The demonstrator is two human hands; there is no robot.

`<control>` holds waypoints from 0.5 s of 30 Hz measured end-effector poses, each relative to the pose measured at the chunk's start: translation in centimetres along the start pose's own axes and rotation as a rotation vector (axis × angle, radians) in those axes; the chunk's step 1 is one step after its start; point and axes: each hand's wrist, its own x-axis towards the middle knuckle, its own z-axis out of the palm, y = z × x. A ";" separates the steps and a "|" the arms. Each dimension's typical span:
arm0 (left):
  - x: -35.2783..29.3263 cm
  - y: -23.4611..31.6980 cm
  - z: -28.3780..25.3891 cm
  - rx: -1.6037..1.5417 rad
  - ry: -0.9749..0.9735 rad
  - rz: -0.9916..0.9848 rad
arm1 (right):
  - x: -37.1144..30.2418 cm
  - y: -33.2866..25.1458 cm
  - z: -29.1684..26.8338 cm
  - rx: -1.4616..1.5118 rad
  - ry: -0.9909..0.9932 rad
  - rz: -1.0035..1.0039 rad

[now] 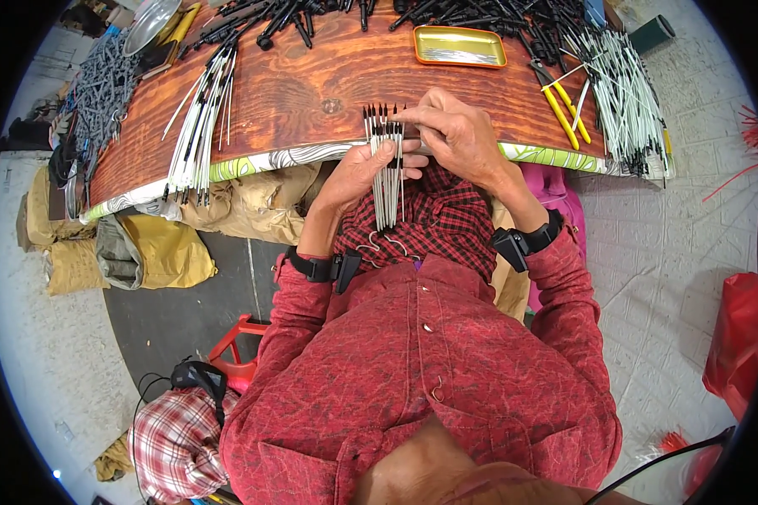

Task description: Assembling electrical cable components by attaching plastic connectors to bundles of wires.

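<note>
My left hand [364, 174] is closed around a bundle of thin white rods with black tips [387, 192], held above my lap at the table's near edge. The black tips point away from me, fanned side by side. My right hand [461, 139] is curled at the far end of the bundle, its index finger reaching across the tips at the right side. Whatever lies between that finger and thumb is too small to make out. On the table to the left rests another loose bundle of white and black rods [200, 130], its near ends overhanging the edge.
The wooden table [295, 97] carries a yellow tray with an orange rim [461, 32] holding thin silvery pieces. Nearby lie yellow-handled pliers [557, 114] and a heap of white rods [630, 97]. Black parts [290, 13] line the back; grey pieces [105, 88] are piled left.
</note>
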 end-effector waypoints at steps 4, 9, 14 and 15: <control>0.0 -0.2 -0.2 -0.009 0.003 -0.002 | 0.1 -0.1 0.0 -0.013 0.012 -0.040; -0.1 0.1 0.0 -0.001 0.018 -0.020 | 0.3 -0.5 0.1 -0.029 0.030 -0.054; -0.1 0.2 0.3 -0.016 0.031 -0.011 | 0.2 -0.9 0.4 0.005 0.031 -0.005; -0.1 0.2 0.3 -0.016 0.031 -0.020 | 0.2 -0.7 0.5 0.004 0.033 -0.005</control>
